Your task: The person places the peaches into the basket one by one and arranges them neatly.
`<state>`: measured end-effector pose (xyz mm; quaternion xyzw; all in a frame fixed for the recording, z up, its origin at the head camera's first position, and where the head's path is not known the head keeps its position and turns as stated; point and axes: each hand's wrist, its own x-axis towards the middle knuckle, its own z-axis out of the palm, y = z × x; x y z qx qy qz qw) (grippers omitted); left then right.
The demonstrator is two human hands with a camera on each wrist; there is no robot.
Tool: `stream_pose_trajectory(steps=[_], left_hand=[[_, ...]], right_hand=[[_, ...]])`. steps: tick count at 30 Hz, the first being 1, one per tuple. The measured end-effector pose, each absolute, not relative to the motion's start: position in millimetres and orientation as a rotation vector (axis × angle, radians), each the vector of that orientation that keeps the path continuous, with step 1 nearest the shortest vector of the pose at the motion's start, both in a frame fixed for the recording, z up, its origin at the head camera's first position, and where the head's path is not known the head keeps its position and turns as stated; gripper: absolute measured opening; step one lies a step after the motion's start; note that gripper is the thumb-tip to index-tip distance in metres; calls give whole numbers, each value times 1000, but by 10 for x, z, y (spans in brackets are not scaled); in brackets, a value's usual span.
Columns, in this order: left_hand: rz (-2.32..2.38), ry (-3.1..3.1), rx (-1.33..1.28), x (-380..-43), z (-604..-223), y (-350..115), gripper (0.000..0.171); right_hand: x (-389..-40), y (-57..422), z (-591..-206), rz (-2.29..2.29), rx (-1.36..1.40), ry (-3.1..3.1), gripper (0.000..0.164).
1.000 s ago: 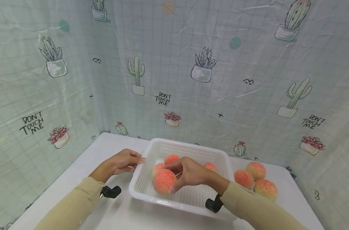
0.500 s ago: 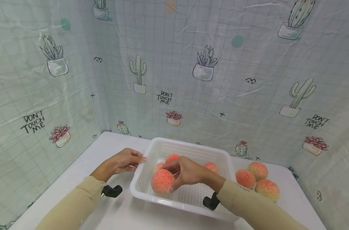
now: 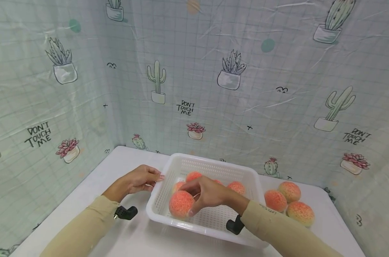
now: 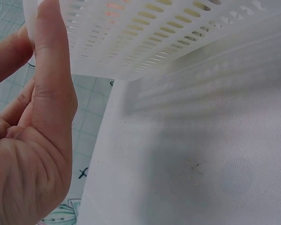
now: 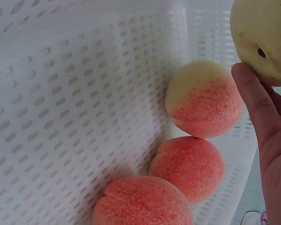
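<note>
A white perforated plastic basket (image 3: 210, 232) stands on the table. My left hand (image 3: 139, 181) pinches its left rim, and the left wrist view shows the thumb (image 4: 51, 61) against the basket's wall. Inside the basket, my right hand (image 3: 207, 194) holds a red peach (image 3: 180, 204) between thumb and fingers, near the left front corner. Its pale underside with a dark stem hole shows in the right wrist view. Several other peaches lie in the basket: one peach (image 3: 193, 176) near the back, one peach (image 3: 236, 187) farther right, and others partly hidden behind my right hand.
Right of the basket, 3 more peaches (image 3: 300, 213) sit together on the white table (image 3: 130, 242). A cactus-printed curtain (image 3: 200, 78) hangs behind the table and along both sides.
My right hand has shifted slightly left relative to the basket, with the peach still in its fingers. Another peach shows behind that hand. My left hand keeps its place on the rim.
</note>
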<state>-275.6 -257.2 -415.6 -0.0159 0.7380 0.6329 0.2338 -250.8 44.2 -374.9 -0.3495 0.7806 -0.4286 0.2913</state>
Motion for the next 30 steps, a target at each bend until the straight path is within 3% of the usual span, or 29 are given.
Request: stream_pose_trajectory(steps=[21, 30], left_hand=[[1730, 2028, -51, -2805, -4156, -2548, 36], [1728, 2018, -47, -2796, -4117, -2560, 36]], right_hand=[[-2567, 438, -3902, -1110, -982, 2065, 63], [-2550, 421, -3938, -1089, -881, 2078, 67]])
